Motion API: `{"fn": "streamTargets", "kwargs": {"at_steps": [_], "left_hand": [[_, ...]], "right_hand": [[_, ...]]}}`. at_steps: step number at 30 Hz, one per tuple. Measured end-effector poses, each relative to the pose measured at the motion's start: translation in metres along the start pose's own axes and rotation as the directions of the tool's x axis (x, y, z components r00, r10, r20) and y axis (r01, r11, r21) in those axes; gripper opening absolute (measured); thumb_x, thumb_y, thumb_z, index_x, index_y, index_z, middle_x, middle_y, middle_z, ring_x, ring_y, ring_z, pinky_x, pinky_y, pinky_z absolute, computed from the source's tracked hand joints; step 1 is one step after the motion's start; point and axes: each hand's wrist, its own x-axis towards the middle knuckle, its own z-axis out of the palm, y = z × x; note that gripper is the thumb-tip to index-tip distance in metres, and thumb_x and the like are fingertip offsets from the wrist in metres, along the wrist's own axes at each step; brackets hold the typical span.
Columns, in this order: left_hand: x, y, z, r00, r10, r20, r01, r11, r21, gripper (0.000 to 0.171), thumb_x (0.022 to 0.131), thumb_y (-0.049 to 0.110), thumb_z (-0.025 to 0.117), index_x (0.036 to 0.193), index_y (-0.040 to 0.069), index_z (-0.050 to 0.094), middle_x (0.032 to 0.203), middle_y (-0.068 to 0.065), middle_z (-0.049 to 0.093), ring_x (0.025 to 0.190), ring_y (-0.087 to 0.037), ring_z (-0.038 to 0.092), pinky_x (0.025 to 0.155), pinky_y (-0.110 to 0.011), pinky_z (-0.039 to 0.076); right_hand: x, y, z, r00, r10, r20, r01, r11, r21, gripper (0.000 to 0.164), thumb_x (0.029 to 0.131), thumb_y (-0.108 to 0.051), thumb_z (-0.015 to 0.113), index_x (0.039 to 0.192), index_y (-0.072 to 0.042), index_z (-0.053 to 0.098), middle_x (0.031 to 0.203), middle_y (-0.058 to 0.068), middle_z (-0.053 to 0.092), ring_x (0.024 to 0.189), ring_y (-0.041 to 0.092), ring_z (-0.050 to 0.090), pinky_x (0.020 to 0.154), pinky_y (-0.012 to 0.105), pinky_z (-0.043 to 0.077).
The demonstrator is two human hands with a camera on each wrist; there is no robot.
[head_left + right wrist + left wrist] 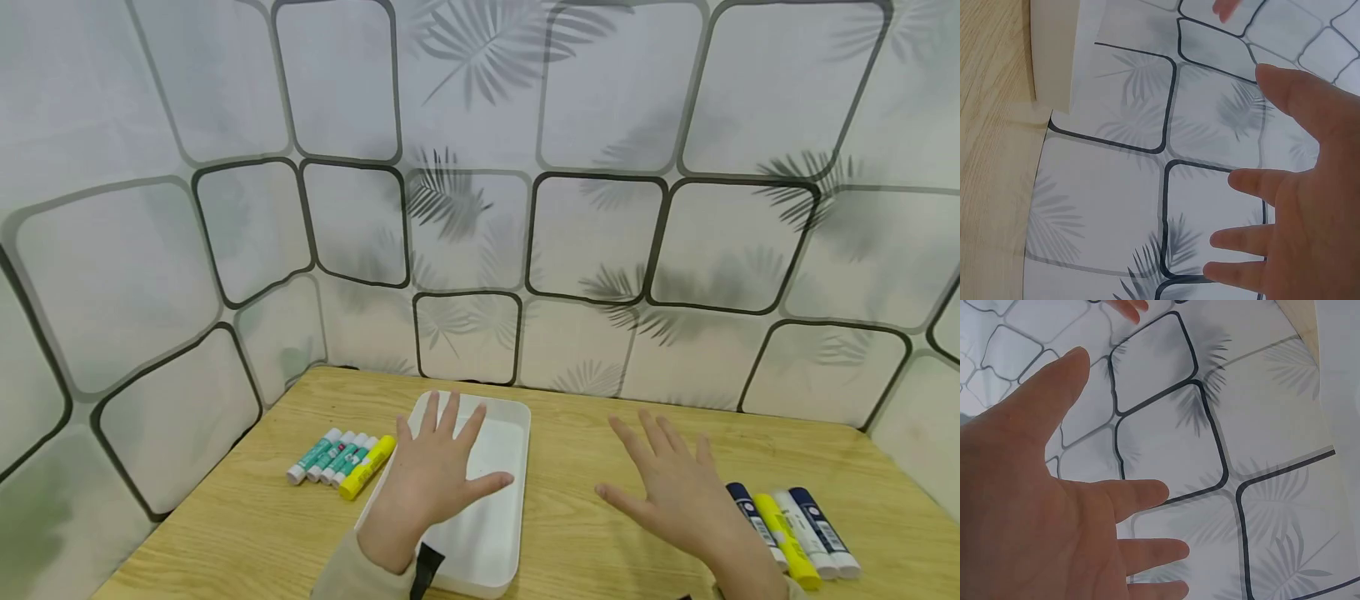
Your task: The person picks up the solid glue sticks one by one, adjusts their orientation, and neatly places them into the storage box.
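Note:
My left hand (431,475) is held above a white tray (498,500), fingers straight and spread, gripping nothing. To the right, my right hand (675,496) hovers over the wooden table with its fingers spread too. Left of the tray lies a row of several white-and-green glue sticks (313,457), with a yellow glue stick (367,468) at the row's right end. Beside my right hand lie two dark blue glue sticks (825,521), a yellow one (787,542) and a white one (806,533), partly covered by my wrist. Both wrist views show spread fingers holding nothing.
The wooden table (577,467) reaches back to a wall covering (465,225) with rounded outlines and leaf prints. This covering also runs along the left and right sides. In the right wrist view, a white edge (1054,56) stands over the wood surface.

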Motion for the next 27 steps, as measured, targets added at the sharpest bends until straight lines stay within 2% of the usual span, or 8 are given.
{"fn": "streamTargets", "kwargs": {"at_steps": [4,11,14,16,18,21,27], "left_hand": [[0.0,0.001,0.0,1.0,0.006,0.011,-0.006,1.0,0.003,0.081,0.076,0.07,0.038,0.138,0.018,0.033,0.14,-0.016,0.025,0.128,-0.036,0.017,0.092,-0.065,0.015],[0.0,0.001,0.001,0.999,0.018,0.048,-0.018,1.0,-0.014,0.078,0.076,0.07,0.039,0.133,0.017,0.041,0.125,-0.016,0.046,0.114,-0.033,0.041,0.087,-0.062,0.027],[-0.001,0.002,0.002,0.998,0.026,0.052,-0.024,0.999,-0.028,0.074,0.077,0.067,0.041,0.127,0.013,0.047,0.114,-0.014,0.053,0.105,-0.031,0.048,0.083,-0.059,0.033],[-0.001,0.002,0.002,0.998,0.035,0.051,-0.033,0.999,-0.037,0.068,0.079,0.064,0.044,0.117,0.008,0.053,0.101,-0.011,0.057,0.094,-0.028,0.053,0.077,-0.053,0.039],[-0.001,0.003,0.003,0.997,0.053,0.049,-0.051,0.998,-0.047,0.061,0.08,0.06,0.046,0.105,0.005,0.056,0.088,-0.008,0.056,0.08,-0.024,0.054,0.068,-0.044,0.043],[0.0,0.005,0.004,0.995,0.081,0.056,-0.077,0.995,-0.069,0.052,0.081,0.055,0.049,0.091,0.004,0.056,0.077,-0.004,0.052,0.067,-0.019,0.052,0.055,-0.035,0.043],[0.0,0.01,0.009,0.991,0.132,0.027,-0.13,0.988,-0.078,0.043,0.083,0.048,0.051,0.083,0.005,0.055,0.071,-0.002,0.049,0.058,-0.015,0.049,0.05,-0.031,0.04]], "right_hand": [[0.0,-0.001,-0.001,1.0,-0.004,0.001,0.004,1.0,0.006,0.08,0.076,-0.07,0.038,0.135,-0.015,0.037,0.133,0.023,0.033,0.116,0.045,0.033,0.086,0.07,0.014],[0.001,-0.002,-0.003,0.999,-0.002,0.045,0.002,1.0,0.002,0.08,0.077,-0.071,0.036,0.132,-0.014,0.041,0.12,0.019,0.049,0.107,0.039,0.046,0.085,0.066,0.023],[0.002,-0.002,-0.004,0.997,-0.003,0.073,0.003,1.0,0.005,0.08,0.077,-0.071,0.036,0.132,-0.013,0.042,0.116,0.015,0.053,0.103,0.037,0.05,0.085,0.064,0.026],[0.002,-0.003,-0.004,0.996,-0.003,0.086,0.003,1.0,0.006,0.08,0.077,-0.071,0.036,0.131,-0.013,0.043,0.114,0.014,0.054,0.1,0.036,0.052,0.084,0.063,0.028],[0.002,-0.003,-0.004,0.995,-0.001,0.096,0.001,1.0,0.005,0.08,0.077,-0.07,0.036,0.13,-0.012,0.044,0.113,0.014,0.055,0.097,0.035,0.053,0.083,0.061,0.031],[0.002,-0.003,-0.004,0.994,0.007,0.105,-0.007,1.0,0.008,0.079,0.076,-0.07,0.038,0.13,-0.012,0.045,0.112,0.013,0.056,0.096,0.034,0.054,0.082,0.059,0.033],[0.002,-0.004,-0.005,0.994,-0.001,0.11,-0.001,1.0,0.022,0.078,0.077,-0.069,0.039,0.129,-0.011,0.045,0.111,0.013,0.056,0.093,0.033,0.056,0.08,0.055,0.038]]}}
